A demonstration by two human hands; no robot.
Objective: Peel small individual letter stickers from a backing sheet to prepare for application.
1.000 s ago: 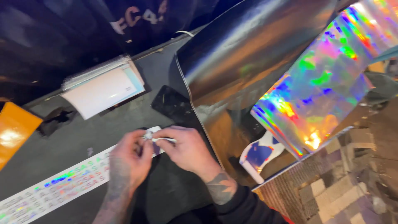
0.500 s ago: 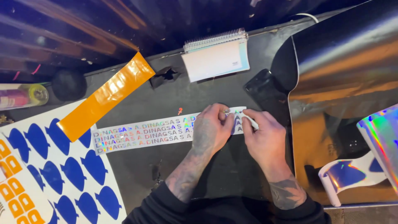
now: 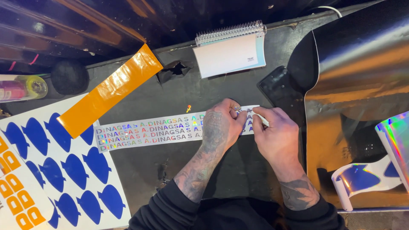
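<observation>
On the dark counter (image 3: 238, 91) lies a long white sticker strip (image 3: 149, 131) printed with rows of holographic lettering, and both hands work at its right end. The left hand (image 3: 219, 125) rests on top of the strip with its fingers curled, thumb and forefinger pinched together at the strip's upper edge; the right hand (image 3: 272, 132) sits just right of it, fingers bent and closed on the very end of the strip, where a slim pale tool or a peeled bit of backing shows between the fingers, though which it is cannot be told. The fingertips of the two hands nearly touch over the strip. A tiny orange scrap (image 3: 188, 108) lies just above the strip, near the left hand. Farther above the strip, a spiral-bound notepad (image 3: 230, 53) lies with its wire binding at the top. Above the strip's left end an orange vinyl strip (image 3: 113, 89) runs at a slant, its lower end overlapping a white sheet of blue shapes (image 3: 64, 170) that spreads below and left of the sticker strip. At the sheet's left edge lies a sheet of orange shapes (image 3: 12, 187). Just right of the sticker strip's end lies a flat black object (image 3: 279, 87), and beyond it a large glossy dark vinyl sheet (image 3: 358, 85) curls upward. Below that, far right of the strip, a holographic roll (image 3: 362, 179) lies partly unwound.
</observation>
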